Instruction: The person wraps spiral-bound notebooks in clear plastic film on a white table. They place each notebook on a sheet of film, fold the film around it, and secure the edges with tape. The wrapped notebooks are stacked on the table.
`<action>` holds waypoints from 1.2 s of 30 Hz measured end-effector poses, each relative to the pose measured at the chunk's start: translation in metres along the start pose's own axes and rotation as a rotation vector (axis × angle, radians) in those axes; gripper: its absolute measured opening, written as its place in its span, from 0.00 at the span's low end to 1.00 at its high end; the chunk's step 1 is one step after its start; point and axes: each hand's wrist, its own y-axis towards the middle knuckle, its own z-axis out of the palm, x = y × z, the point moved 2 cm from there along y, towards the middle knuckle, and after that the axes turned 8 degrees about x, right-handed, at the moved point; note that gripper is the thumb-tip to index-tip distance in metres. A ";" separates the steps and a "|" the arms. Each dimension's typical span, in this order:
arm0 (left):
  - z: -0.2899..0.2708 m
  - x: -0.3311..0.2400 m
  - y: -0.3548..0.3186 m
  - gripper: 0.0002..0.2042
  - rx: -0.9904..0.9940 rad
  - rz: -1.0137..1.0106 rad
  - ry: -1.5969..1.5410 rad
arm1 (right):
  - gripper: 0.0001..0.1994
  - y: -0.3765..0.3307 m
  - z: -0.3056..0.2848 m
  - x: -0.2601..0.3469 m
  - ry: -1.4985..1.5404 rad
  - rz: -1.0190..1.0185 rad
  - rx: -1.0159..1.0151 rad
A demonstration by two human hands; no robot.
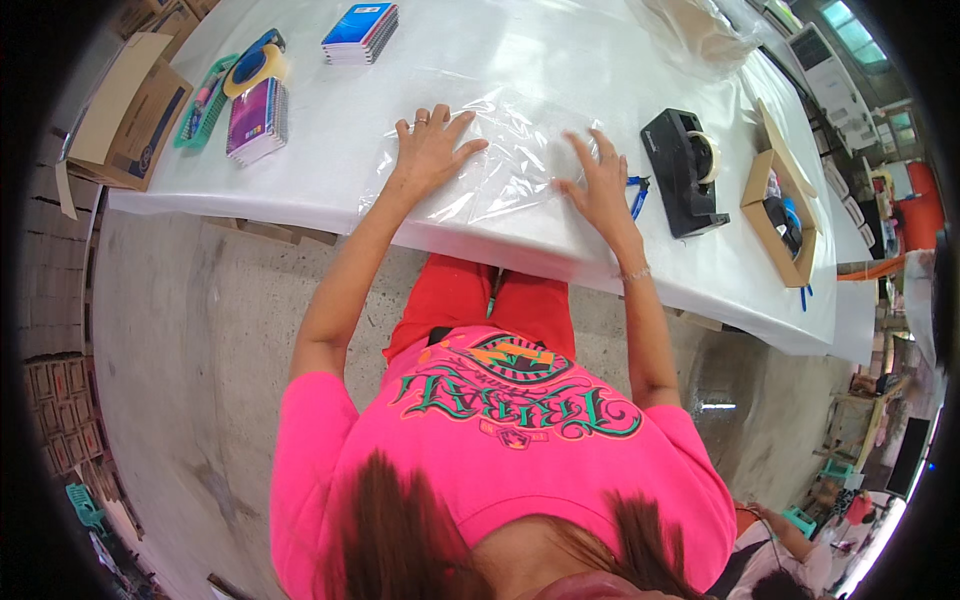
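A sheet or bag of clear, crinkled plastic film (510, 150) lies flat on the white-covered table (310, 185) in front of me. My left hand (428, 155) rests on its left part, fingers spread and palm down. Over the right part, my right hand (600, 190) has its fingers apart and slightly bent, holding nothing I can see. Just beside my right hand lies a blue cutter-like tool (639, 194), partly hidden by that hand. Farther right stands a black tape dispenser (675, 165) with a pale roll in it.
To the left are a stack of purple spiral notebooks (255, 122), a tape roll (255, 70), a green basket (204, 105) and a cardboard box (140, 120). Blue spiral notebooks (358, 30) are stacked farther back. An open carton (780, 225) with small items sits at the right edge.
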 end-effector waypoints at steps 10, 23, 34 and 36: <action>0.015 -0.001 0.011 0.46 -0.077 -0.004 0.036 | 0.17 -0.060 -0.042 -0.032 -0.174 -0.088 -0.073; 0.020 -0.035 0.001 0.46 -0.097 -0.080 -0.103 | 0.33 0.271 0.046 0.123 0.822 -0.028 0.402; 0.054 -0.073 0.004 0.30 -0.190 0.357 -0.344 | 0.21 0.433 0.204 0.186 0.373 -0.055 0.425; 0.061 -0.101 0.007 0.29 -0.127 0.486 -0.381 | 0.17 0.479 0.203 0.097 0.250 0.009 0.318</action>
